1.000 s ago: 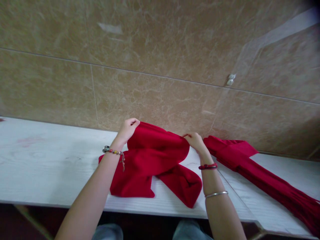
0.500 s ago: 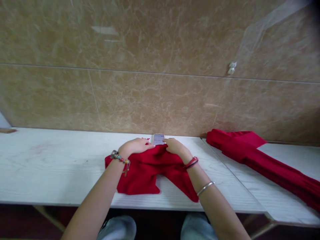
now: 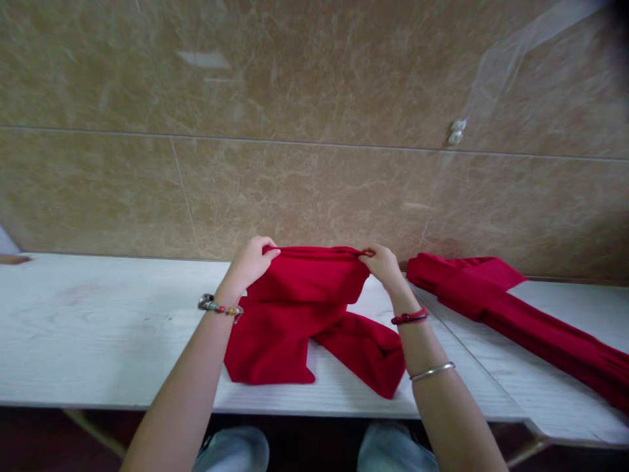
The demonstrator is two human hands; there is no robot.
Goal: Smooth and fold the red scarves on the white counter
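A red cloth garment [image 3: 295, 314] lies in front of me, its far edge lifted off the table and stretched taut between my hands. My left hand [image 3: 254, 262] pinches the left end of that edge, thumb on the near side. At the right end, my right hand [image 3: 383, 263] grips the same edge between thumb and fingers. Two parts of the garment spread on the table towards me, with a gap between them. Its exact kind I cannot tell. The raised cloth hides the spot where a phone lay.
On the right, a long folded stack of red cloth [image 3: 491, 301] runs across the table. A seam divides the white table top [image 3: 122, 328]. Behind it rises a brown marble-look wall [image 3: 314, 196]. A small white figure [image 3: 457, 131] is stuck there.
Both hands have moved apart and up, lifting the garment's far edge and drawing it straight. The phone, visible before, is now covered by the cloth.
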